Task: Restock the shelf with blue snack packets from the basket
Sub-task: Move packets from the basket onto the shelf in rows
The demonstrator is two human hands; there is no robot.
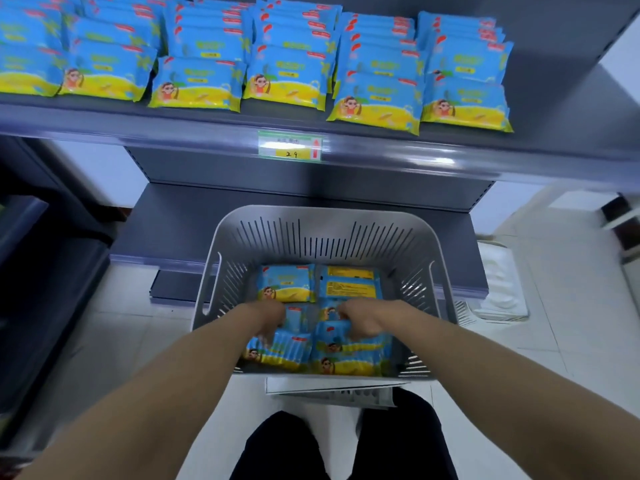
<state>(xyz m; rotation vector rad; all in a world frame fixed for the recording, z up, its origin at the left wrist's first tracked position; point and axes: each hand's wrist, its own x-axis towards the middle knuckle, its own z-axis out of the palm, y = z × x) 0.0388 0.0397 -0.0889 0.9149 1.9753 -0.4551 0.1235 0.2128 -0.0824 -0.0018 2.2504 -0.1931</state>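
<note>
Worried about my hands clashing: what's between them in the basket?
Head view: blue snack packets lie between the left hand and the right hand, inside the basket.

Packets [287, 287] lie in the basket [313, 220] below the stocked shelf [381, 147].

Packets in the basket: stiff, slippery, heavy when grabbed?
Probably light: the packets look thin and flat. Likely slippery: wrappers are glossy and the pile in the basket lies skewed, so a grabbed stack may slide apart. Edges look crimped, so probably floppy there.

Price label [290, 146] marked 29; white tiled floor [571, 358]
</note>
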